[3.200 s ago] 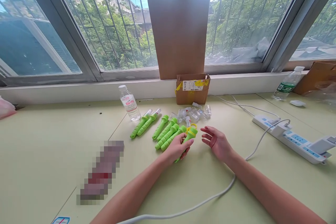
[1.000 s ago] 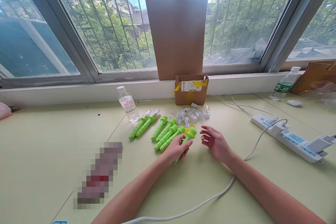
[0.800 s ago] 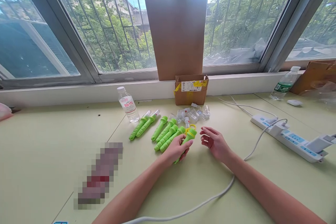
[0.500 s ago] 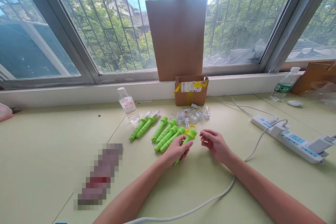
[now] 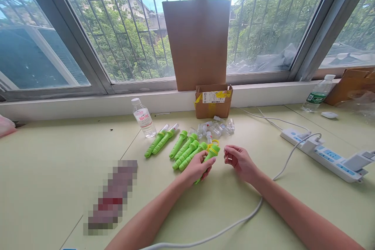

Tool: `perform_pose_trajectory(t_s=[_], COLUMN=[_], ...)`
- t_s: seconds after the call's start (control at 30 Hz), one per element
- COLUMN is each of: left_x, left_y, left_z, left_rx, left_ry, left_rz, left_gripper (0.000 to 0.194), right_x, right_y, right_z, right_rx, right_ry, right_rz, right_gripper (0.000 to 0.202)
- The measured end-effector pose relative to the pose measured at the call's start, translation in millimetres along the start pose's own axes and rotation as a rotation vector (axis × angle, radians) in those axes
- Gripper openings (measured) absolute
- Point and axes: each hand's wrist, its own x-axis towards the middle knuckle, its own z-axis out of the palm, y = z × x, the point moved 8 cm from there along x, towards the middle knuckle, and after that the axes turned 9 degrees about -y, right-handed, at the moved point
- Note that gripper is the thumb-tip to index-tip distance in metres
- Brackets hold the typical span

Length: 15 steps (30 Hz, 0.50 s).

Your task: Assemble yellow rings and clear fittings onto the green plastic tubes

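My left hand is wrapped round a green plastic tube with a ridged body and a threaded top, tilted up to the right. Just right of that top, my right hand is closed with thumb and fingertips pinched; anything between them is too small to make out. Several similar green tubes lie side by side left of my left hand. Farther left, two green tubes have clear pieces on their ends. A yellow ring-like piece shows behind the held tube, near several clear plastic caps.
A water bottle stands behind the tubes, and a small cardboard box sits by the window ledge. To the right lie a power strip and another bottle. A white cable crosses the table near my right forearm. A blurred patch is at left.
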Motion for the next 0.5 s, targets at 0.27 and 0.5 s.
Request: perform_pose_trajectory(t_s=[0.27,0.5], left_x=[1.4,0.0], left_y=[-3.3,1.4], left_z=[-1.3,0.2], left_rx=[0.002,0.005], left_ry=[0.013,0.005], left_rz=[0.000,0.019], left_gripper=[0.041,0.041], right_x=[-1.3,-0.1], right_y=[-1.1,2.2], right_z=[2.7,-2.9], right_rx=[-0.032,-0.018], right_ry=[-0.028,0.007], right_rz=[-0.008,0.003], right_gripper=[0.024,0.024])
